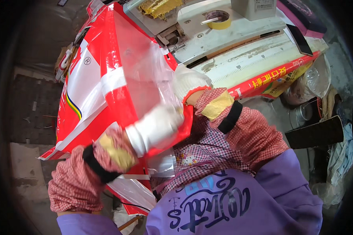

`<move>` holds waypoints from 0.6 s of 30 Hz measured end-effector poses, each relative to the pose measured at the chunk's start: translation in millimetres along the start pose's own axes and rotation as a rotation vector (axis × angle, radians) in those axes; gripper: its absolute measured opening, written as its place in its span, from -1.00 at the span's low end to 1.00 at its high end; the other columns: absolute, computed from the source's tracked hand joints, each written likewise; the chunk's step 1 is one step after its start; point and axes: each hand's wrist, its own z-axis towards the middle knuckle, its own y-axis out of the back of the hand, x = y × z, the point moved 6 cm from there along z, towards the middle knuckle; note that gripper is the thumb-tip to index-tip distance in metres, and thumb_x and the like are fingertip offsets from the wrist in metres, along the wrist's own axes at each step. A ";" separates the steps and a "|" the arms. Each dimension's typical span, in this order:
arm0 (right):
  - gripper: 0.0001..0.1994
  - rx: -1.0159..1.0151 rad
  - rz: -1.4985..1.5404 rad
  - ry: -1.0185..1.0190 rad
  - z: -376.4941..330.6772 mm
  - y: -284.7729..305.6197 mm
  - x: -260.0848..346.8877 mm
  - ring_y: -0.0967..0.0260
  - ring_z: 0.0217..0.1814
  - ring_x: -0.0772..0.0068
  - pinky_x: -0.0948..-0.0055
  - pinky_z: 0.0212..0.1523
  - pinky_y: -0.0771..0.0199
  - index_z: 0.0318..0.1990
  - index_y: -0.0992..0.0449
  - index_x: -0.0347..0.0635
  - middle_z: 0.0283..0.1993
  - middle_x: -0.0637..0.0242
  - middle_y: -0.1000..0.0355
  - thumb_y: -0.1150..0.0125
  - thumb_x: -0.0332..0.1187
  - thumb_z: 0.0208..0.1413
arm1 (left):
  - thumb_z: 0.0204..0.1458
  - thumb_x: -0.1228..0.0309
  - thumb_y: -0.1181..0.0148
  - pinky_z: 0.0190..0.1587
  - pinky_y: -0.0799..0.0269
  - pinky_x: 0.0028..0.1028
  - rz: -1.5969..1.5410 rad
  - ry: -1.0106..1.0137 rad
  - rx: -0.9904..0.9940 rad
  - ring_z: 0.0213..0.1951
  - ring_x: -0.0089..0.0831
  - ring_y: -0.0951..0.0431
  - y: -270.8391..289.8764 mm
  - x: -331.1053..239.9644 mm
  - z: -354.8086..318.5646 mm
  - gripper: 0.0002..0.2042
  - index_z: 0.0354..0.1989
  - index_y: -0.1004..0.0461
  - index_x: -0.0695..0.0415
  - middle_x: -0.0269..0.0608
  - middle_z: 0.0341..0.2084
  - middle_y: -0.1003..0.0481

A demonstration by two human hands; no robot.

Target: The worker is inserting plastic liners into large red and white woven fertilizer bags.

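Furthest left, beyond the left hand, a large red and white woven sack (90, 90) stands tilted against the person, its printed face turned outward and its lower corner hanging down toward the grey floor (27, 117). A clear plastic liner (141, 74) rises out of the sack's top edge, just above and between both hands. The left hand (155, 127), in a white cotton glove, is closed over the sack's upper edge where the liner meets the red fabric, gripping both together; its forearm wears a red checked sleeve cover (76, 184) with a black cuff band, coming up from the lower left. Just to the right and a little higher, the right hand (188, 80), also white-gloved, is curled shut on the far side of the liner, pinching the plastic against the sack; only the back of the glove shows, so the fingertips cannot be seen. Its forearm carries a matching checked sleeve cover with a yellow patch. Beyond the right hand lies a pale, worn worktop (247, 58) with a ruled edge. On it, up and right of that hand, sits a roll of yellow tape (219, 19). Further right, a second red printed sack (278, 76) hangs along the worktop's front edge, well apart from both hands.
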 end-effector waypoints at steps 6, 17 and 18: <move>-0.80 -0.130 -0.022 0.007 10.4 -14.5 -5.4 -0.48 -0.24 -0.04 0.04 -0.34 -0.47 -0.34 -0.55 -0.25 -0.32 0.00 -0.49 -0.06 -0.35 -0.04 | -0.02 0.38 0.08 -0.42 -0.38 -0.23 -0.403 0.696 0.116 -0.52 -0.03 -0.46 -15.9 -38.7 -27.3 -0.79 -0.50 -0.34 0.31 0.09 -0.56 -0.43; -0.70 -0.002 0.049 -0.027 10.0 -11.2 -9.8 -0.42 -0.15 -0.19 -0.07 -0.19 -0.39 -0.11 -0.41 -0.29 -0.25 -0.08 -0.46 -0.02 -0.40 -0.03 | -0.09 0.40 0.03 -0.57 -0.35 -0.21 0.280 0.276 0.577 -0.64 -0.04 -0.42 1.3 -108.6 -16.7 -0.82 -0.36 -0.30 0.26 -0.06 -0.72 -0.36; -0.71 -0.003 0.053 -0.008 5.5 -11.3 -5.7 -0.41 -0.15 -0.21 -0.07 -0.18 -0.38 -0.13 -0.40 -0.30 -0.27 -0.08 -0.46 -0.02 -0.38 -0.03 | -0.08 0.40 0.03 -0.57 -0.35 -0.22 0.202 0.255 0.564 -0.63 -0.06 -0.43 3.1 -100.0 -16.5 -0.81 -0.34 -0.31 0.25 -0.06 -0.71 -0.37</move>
